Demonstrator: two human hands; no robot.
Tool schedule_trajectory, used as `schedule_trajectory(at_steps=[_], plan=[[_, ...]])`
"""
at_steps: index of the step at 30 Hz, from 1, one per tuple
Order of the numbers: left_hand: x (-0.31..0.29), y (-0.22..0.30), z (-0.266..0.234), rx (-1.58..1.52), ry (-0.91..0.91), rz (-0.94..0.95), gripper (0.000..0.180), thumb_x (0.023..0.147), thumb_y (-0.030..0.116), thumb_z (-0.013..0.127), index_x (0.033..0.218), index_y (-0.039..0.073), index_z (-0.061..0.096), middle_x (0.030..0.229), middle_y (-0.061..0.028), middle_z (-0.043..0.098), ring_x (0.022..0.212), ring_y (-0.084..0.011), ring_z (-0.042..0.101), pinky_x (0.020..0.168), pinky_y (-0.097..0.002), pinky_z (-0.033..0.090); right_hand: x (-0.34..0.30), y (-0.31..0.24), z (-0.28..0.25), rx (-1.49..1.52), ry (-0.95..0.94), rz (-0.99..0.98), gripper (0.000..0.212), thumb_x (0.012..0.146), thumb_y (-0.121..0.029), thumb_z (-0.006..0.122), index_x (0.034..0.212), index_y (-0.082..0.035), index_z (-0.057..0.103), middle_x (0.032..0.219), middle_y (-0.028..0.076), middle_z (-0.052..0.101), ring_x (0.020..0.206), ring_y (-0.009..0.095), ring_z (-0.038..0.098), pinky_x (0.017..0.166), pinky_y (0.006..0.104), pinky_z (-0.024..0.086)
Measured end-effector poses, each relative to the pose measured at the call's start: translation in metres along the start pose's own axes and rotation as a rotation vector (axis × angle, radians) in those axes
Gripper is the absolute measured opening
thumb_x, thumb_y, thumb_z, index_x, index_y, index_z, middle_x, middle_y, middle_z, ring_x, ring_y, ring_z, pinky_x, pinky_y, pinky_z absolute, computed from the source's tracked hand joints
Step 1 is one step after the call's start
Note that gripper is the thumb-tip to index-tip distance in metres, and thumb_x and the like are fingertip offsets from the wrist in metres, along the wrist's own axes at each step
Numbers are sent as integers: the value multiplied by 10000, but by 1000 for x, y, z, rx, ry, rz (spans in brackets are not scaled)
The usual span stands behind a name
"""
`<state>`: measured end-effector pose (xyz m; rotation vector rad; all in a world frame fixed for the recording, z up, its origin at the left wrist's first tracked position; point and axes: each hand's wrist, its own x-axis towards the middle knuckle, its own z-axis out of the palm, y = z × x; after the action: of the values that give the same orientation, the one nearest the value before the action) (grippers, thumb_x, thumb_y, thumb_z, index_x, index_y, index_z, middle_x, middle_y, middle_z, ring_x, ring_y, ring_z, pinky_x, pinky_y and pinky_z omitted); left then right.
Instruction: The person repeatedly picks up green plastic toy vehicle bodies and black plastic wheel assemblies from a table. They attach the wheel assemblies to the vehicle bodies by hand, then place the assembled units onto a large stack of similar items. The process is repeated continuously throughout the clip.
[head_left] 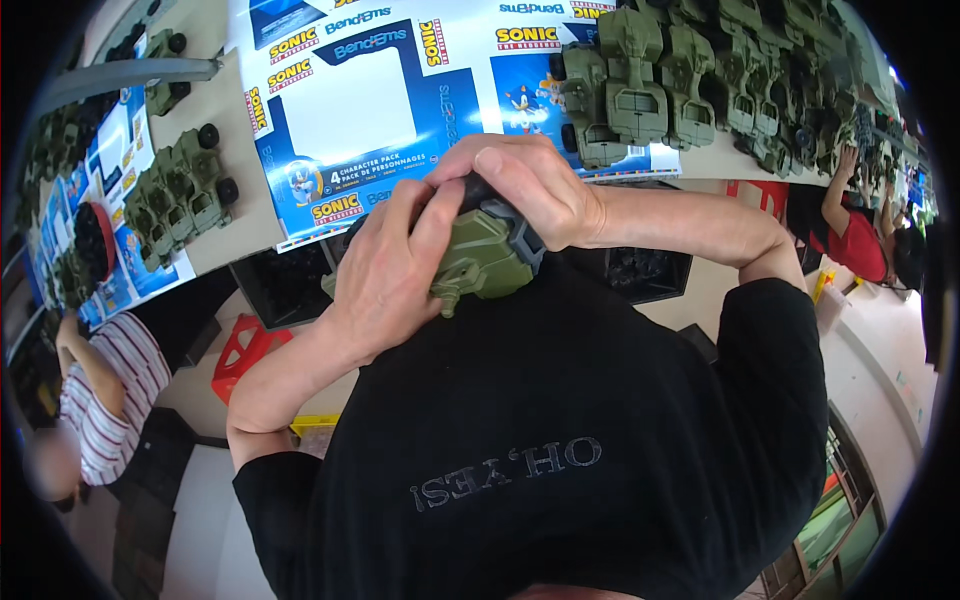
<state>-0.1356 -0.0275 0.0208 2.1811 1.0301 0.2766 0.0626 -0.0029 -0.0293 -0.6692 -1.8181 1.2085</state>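
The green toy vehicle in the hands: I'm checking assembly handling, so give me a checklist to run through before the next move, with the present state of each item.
1. Both hands on the part: ok. The left hand and right hand both hold the green toy vehicle.
2. Grip firm: ok, fingers wrap the body from both sides.
3. Dark piece under the right thumb seated: cannot tell, the hand hides it.
4. Vehicle clear of the table: ok, held up near the chest.
5. Finished vehicles within reach on the table: ok.
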Motion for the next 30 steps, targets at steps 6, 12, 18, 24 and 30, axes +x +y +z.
schedule_trajectory(at_steps=[6, 12, 18, 24, 30], plan=[[19, -25, 5, -38, 57, 51, 795, 537, -20, 726, 1258, 62, 403, 1074, -156, 480, 917, -353, 544, 749, -409, 469, 7, 2, -3, -40, 53, 259, 487, 976, -338, 295, 1032, 53, 580, 951, 219, 607, 899, 304, 603, 820, 354, 461], [30, -15, 3, 181, 87, 55, 805, 537, -45, 695, 1283, 78, 420, 1051, -149, 494, 910, -349, 541, 749, -405, 464, 28, -6, -16, 433, 181, 827, 675, 951, -548, 249, 933, -16, 665, 936, 90, 639, 883, 148, 566, 845, 277, 424], [25, -4, 10, 268, -4, 168, 826, 525, -23, 716, 1289, 27, 406, 1096, -208, 477, 946, -388, 525, 809, -439, 441, 2, -9, 5, 448, 504, 730, 582, 983, -421, 357, 726, 7, 656, 763, 55, 642, 789, 118, 551, 804, 261, 413], [63, -2, 10, 107, 77, 19, 855, 544, 57, 797, 1287, 19, 375, 1078, -179, 484, 991, -375, 534, 846, -396, 455, 25, 13, -35, 221, 427, 721, 643, 936, -540, 334, 956, 26, 638, 1011, 179, 627, 951, 291, 584, 870, 370, 416], [157, -10, 32, -725, 369, -207, 815, 772, 128, 728, 1360, 61, 167, 1191, -138, 469, 1077, -214, 511, 911, -334, 440, -21, -30, -81, -375, 644, 450, 667, 774, -380, 685, 1254, 19, 448, 1133, 198, 512, 1063, 336, 512, 882, 399, 422]])
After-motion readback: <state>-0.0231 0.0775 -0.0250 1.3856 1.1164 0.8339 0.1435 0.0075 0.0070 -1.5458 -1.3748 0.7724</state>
